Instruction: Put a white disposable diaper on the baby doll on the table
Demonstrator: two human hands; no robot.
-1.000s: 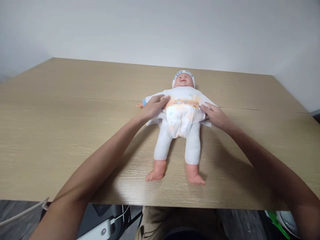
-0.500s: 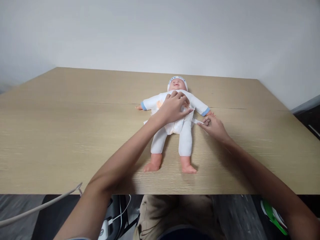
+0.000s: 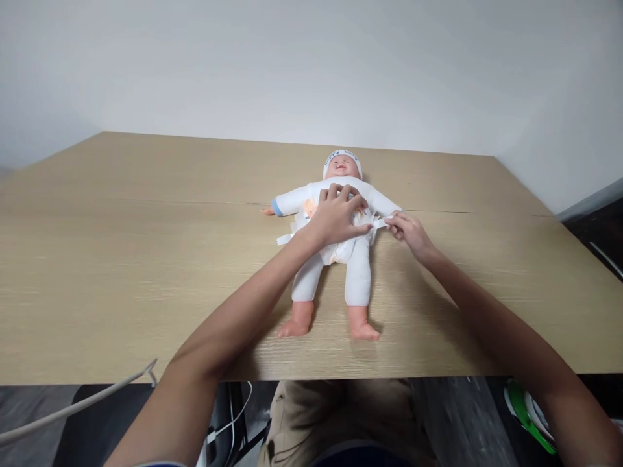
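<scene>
A baby doll point(image 3: 357, 279) in a white suit and cap lies on its back on the table, feet toward me. Round its hips is a white diaper point(image 3: 335, 254), its front partly covered by my arm. My left hand point(image 3: 337, 217) rests on the diaper front at the belly with fingers spread, pressing it flat. At the doll's hip on the right, my right hand point(image 3: 407, 232) pinches the white diaper tab point(image 3: 381, 223) between thumb and fingers, pulled out sideways. The other tab point(image 3: 283, 240) sticks out loose on the left. My right hand hides the doll's hand on that side.
The wooden table point(image 3: 121, 272) reaches back to a pale wall point(image 3: 292, 71). A light cable point(image 3: 78, 405) hangs by the front edge at lower left. Below the table at right lies a green and white round object point(image 3: 528, 415). A dark object point(image 3: 596, 224) stands beyond the right edge.
My right hand has risen slightly and moved inward with the tab, which now slopes upward from the hip. My left thumb has shifted lower on the diaper front.
</scene>
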